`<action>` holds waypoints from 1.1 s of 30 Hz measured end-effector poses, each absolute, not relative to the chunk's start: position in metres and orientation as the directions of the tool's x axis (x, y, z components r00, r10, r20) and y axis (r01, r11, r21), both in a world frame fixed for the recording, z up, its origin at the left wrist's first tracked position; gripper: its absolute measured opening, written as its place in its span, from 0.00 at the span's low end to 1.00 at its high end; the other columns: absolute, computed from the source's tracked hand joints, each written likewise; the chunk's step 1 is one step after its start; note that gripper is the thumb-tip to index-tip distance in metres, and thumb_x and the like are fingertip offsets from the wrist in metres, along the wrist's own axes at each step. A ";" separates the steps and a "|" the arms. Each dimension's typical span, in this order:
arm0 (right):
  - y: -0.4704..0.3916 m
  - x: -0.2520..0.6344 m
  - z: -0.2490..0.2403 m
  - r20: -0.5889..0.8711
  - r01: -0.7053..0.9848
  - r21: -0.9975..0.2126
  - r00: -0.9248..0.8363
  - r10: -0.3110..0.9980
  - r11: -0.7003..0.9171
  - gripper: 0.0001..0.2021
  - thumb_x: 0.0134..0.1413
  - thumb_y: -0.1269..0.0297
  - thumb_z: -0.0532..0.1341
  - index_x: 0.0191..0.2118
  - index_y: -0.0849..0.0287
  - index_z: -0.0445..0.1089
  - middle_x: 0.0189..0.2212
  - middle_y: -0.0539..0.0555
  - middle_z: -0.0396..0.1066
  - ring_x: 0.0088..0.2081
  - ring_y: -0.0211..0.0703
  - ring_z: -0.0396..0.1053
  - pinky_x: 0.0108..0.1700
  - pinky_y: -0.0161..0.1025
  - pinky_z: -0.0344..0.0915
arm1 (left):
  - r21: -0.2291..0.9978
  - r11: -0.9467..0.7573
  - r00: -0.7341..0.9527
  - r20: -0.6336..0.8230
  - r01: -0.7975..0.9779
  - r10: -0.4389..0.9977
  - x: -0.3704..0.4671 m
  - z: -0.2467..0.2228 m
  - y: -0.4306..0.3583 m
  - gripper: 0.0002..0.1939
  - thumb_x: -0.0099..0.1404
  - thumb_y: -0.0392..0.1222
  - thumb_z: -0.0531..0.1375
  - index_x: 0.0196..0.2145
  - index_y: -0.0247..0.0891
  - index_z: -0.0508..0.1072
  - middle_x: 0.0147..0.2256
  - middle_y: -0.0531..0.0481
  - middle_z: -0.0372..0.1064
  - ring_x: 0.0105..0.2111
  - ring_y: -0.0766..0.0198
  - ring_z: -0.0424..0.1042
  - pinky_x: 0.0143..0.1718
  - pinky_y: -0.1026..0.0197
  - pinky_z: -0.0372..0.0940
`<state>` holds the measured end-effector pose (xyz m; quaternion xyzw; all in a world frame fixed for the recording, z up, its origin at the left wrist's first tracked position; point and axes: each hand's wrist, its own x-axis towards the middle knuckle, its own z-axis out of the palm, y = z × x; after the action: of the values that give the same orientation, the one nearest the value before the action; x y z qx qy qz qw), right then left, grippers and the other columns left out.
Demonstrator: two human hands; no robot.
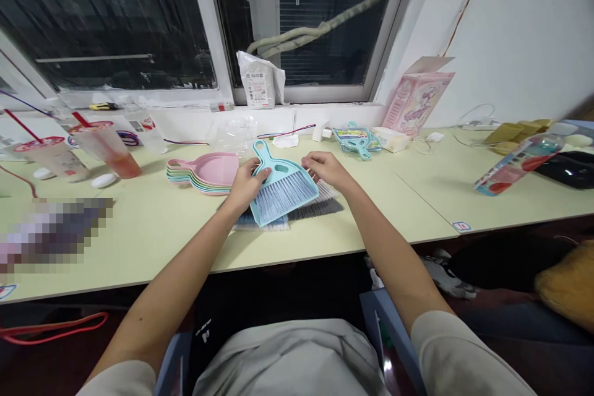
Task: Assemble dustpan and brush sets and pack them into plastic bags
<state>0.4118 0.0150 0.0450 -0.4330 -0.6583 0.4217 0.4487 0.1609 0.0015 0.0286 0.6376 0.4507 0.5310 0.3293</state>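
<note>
A light-blue dustpan (261, 213) with a matching brush (288, 190) lying in it is held tilted above the table. My left hand (249, 182) grips its left side, thumb on top near the handle. At the right edge of the set is my right hand (323, 168), its fingers bent together; whether they pinch anything is too small to tell. Beneath the set lie more brushes with grey (320, 207) and blue (278, 224) bristles. Left of my left hand, a stack of dustpans (217, 169) has a pink one on top.
Two drink cups (109, 151) (55, 158) with red straws stand at the left. Toward the window lie packed blue sets (357, 141) and a small box (390, 138). A pink box (415, 99) and a bottle (520, 161) are at the right.
</note>
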 end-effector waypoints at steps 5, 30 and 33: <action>0.011 0.412 0.047 0.243 0.188 -0.935 -0.279 0.929 0.301 0.14 0.49 0.54 0.70 0.33 0.58 0.70 0.29 0.49 0.69 0.26 0.35 0.65 0.25 0.32 0.62 | 0.904 -0.378 -0.001 0.386 0.199 0.922 0.160 0.027 0.004 0.17 0.59 0.50 0.66 0.42 0.39 0.75 0.43 0.45 0.75 0.46 0.51 0.73 0.49 0.53 0.65; 0.021 0.410 0.027 0.565 0.385 -0.705 -0.201 0.800 0.595 0.11 0.56 0.57 0.65 0.43 0.55 0.70 0.40 0.54 0.75 0.35 0.43 0.72 0.38 0.42 0.72 | 0.859 -0.436 -0.166 0.486 0.268 0.858 0.158 0.030 0.003 0.11 0.62 0.44 0.62 0.42 0.39 0.72 0.44 0.44 0.76 0.47 0.53 0.74 0.51 0.53 0.66; 0.023 0.408 0.027 0.593 0.400 -0.684 -0.184 0.784 0.610 0.09 0.58 0.58 0.63 0.42 0.56 0.72 0.39 0.54 0.76 0.36 0.44 0.73 0.40 0.43 0.71 | 0.852 -0.439 -0.157 0.493 0.284 0.856 0.159 0.031 0.002 0.11 0.62 0.45 0.62 0.41 0.39 0.71 0.44 0.45 0.75 0.47 0.53 0.73 0.52 0.53 0.66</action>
<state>0.4085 0.0226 0.0267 -0.3974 -0.7450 0.1919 0.5001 0.1589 0.0017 0.0314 0.6034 0.4721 0.5962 0.2399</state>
